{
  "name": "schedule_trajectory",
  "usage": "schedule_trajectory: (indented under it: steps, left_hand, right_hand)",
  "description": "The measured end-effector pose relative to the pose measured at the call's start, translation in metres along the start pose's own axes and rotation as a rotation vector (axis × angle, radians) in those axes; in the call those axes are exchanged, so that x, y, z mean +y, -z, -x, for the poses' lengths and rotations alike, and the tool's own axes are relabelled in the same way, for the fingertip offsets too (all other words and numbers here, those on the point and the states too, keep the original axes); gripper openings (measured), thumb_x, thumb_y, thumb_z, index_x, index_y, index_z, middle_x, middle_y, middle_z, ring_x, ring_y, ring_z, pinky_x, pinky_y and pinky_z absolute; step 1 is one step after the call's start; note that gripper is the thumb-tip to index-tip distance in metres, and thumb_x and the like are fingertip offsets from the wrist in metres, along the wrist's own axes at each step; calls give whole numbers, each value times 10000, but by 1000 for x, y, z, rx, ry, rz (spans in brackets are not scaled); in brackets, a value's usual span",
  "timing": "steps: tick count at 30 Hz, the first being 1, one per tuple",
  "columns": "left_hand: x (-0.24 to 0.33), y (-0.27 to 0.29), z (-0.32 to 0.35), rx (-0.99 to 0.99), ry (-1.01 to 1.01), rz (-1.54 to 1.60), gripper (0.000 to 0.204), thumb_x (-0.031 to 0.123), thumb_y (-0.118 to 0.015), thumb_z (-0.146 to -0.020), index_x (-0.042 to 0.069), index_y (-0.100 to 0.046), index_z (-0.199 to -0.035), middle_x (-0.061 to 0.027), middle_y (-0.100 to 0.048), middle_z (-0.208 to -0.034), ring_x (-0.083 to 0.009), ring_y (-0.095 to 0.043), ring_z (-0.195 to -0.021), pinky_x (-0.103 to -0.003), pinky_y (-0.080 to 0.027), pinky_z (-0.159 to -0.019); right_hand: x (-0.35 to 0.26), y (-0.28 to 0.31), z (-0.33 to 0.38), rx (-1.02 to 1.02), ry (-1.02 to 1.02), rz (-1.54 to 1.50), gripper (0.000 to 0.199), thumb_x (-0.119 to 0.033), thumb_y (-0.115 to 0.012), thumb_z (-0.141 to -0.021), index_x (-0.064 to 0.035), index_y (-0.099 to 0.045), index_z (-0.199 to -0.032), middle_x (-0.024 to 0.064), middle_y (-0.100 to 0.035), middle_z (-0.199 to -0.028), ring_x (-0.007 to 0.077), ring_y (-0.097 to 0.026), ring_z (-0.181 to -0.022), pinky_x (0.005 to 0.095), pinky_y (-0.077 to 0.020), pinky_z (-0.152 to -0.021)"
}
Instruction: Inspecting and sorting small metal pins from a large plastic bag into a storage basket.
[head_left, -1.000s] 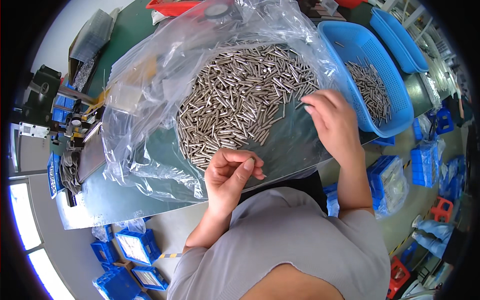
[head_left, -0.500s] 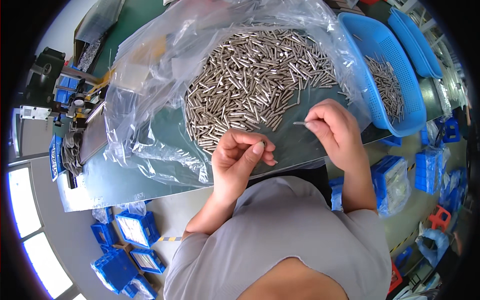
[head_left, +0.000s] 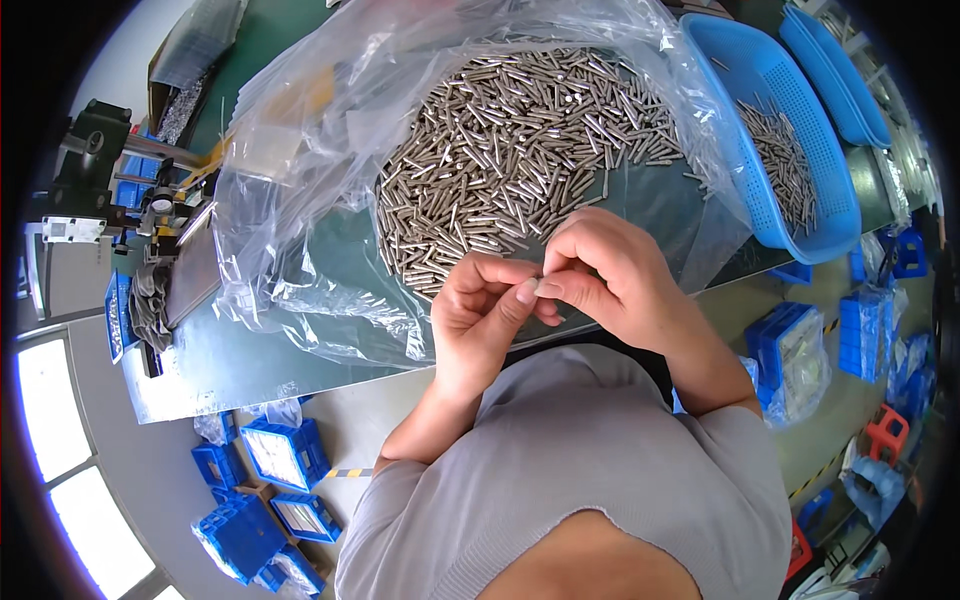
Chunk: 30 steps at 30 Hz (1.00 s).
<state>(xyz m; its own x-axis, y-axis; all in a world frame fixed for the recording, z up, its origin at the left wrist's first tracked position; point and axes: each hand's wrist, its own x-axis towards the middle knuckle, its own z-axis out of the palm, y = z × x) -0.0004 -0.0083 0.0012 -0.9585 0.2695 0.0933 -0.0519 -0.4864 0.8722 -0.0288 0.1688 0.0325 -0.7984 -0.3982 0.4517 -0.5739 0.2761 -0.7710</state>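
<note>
Over the table's near edge, my left hand (head_left: 472, 318) and my right hand (head_left: 612, 278) meet at the fingertips. Thumb and forefinger of my right hand pinch a small metal pin, now mostly covered by the fingers. My left hand is closed too, its thumb against the forefinger; what sits in it is hidden. Just beyond the hands, a large heap of short silvery metal pins (head_left: 500, 150) lies on a spread clear plastic bag (head_left: 330, 225). To the right, a blue perforated basket (head_left: 843, 205) holds more pins (head_left: 780, 165).
Another blue basket (head_left: 850, 110) stands beyond the first. A black clamp-like fixture (head_left: 95, 150) is at the table's left end, near a dark cloth (head_left: 150, 310). Blue crates (head_left: 285, 450) stand on the floor at left, and more crates (head_left: 785, 350) at right.
My right hand has moved left from beside the heap, bringing its pin to my left hand's fingertips. My left hand has stayed nearly in place.
</note>
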Motion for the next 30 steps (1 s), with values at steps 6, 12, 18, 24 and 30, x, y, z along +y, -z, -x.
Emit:
schedule_trajectory:
  steps: [6,12,18,24,30]
  left_hand:
    - [0,0,1,-6,-1,15,80,-23,-556,-915,-42,-517,-981,-140,-635,-906,-167,-635,-769,-304,-560,-686]
    - [1,-2,4,14,49,22,92,-44,-527,-913,-35,-520,-1004,-147,-635,-928,-160,-628,-766,-305,-556,-695]
    - [2,-5,2,56,-3,4,34,-9,-547,-898,-26,-534,-925,-172,-636,-871,-168,-626,-668,-300,-554,-622]
    - [0,-6,0,58,4,-9,38,-4,-546,-903,-31,-530,-925,-170,-635,-869,-166,-626,-683,-298,-552,-631]
    - [2,-6,1,62,17,-20,51,8,-556,-904,-27,-526,-928,-172,-631,-886,-163,-618,-681,-298,-552,-633]
  right_hand:
    - [1,-5,3,19,-50,-73,174,-103,-714,-785,-40,-557,-824,58,-560,-757,215,-540,-663,322,-428,-591]
    - [-2,-11,18,224,121,250,159,-69,-697,-757,-69,-551,-819,66,-561,-773,269,-546,-685,374,-444,-579]
    - [3,79,37,842,-5,724,55,0,-602,-847,-3,-582,-898,93,-602,-847,212,-557,-719,312,-454,-660]
    - [-4,91,22,844,-167,893,150,-19,-672,-808,-28,-638,-954,85,-632,-895,219,-583,-746,330,-469,-666]
    - [25,42,5,40,-65,577,208,-13,-683,-745,-36,-628,-945,82,-592,-901,287,-582,-840,366,-488,-704]
